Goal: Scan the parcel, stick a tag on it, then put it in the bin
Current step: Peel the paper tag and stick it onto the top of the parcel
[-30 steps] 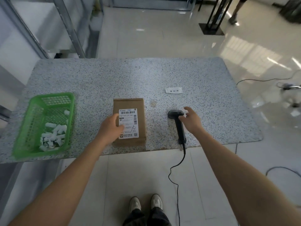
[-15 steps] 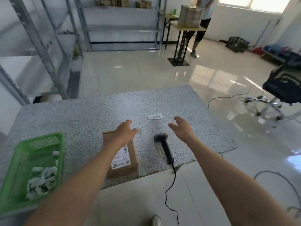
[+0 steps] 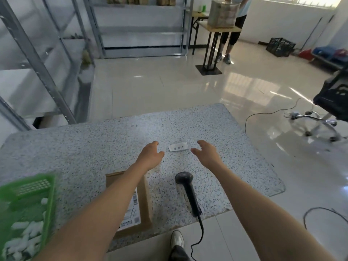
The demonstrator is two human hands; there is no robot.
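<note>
A small white tag with printed characters lies on the speckled table. My left hand is just left of the tag and my right hand just right of it, both with fingers spread and holding nothing. A brown cardboard parcel with a white shipping label lies near the table's front edge, partly hidden under my left forearm. The black handheld scanner rests on the table right of the parcel, its cable hanging over the edge.
A green plastic basket holding several white paper bits stands at the front left. Metal shelving rises behind the table. A black office chair and floor cables lie right. A person stands by a far desk.
My left hand left the parcel and my right hand left the scanner; both moved forward to either side of the tag. The head camera tilted up.
</note>
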